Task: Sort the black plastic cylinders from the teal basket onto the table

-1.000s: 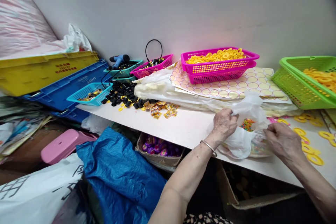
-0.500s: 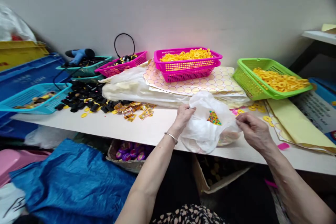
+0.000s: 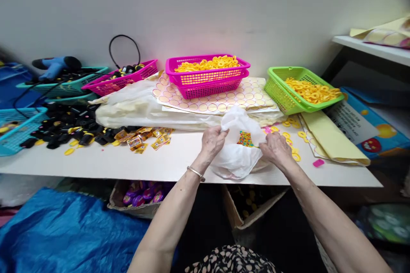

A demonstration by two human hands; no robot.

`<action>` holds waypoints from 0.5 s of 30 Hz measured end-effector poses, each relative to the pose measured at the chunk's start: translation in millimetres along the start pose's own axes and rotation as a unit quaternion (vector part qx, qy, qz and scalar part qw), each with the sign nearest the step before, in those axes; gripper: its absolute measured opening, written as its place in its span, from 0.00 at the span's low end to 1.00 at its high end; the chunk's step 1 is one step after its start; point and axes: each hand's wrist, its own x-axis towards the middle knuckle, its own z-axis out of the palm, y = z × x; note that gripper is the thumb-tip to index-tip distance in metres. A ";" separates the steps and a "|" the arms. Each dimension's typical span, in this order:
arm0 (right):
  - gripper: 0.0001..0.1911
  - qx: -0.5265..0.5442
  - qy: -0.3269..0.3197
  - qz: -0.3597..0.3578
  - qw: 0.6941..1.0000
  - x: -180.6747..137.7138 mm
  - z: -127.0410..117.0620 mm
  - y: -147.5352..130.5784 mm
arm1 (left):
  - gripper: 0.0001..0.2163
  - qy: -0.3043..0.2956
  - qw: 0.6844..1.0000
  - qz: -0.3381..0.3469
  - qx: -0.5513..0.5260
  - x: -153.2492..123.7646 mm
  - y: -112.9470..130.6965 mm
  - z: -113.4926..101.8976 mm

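A white translucent plastic bag rests on the table near its front edge. Its mouth gapes, and small multicoloured beads or candies show inside. My left hand pinches the bag's rim on the left side. On the opposite side, my right hand has its fingers closed on the rim. Yellow rings lie on the table just beyond my right hand. Left of the bag is a scatter of small orange printed packets, beside a heap of black and yellow pieces.
Behind the bag, a pink basket of yellow rings stands on circle-printed sheets. A green basket holds more rings. A blue tool lies over a teal basket at left. Below the table are open cardboard boxes and a blue sheet.
The view has turned to the right. My right hand has come closer to my left, and the bag's mouth is now spread wider, showing more of the coloured contents.
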 end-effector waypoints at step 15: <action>0.15 0.135 0.086 0.014 0.987 -6.7 5.0 40.3 | 0.19 0.034 0.997 -0.029 0.065 0.4 -2.8 -0.1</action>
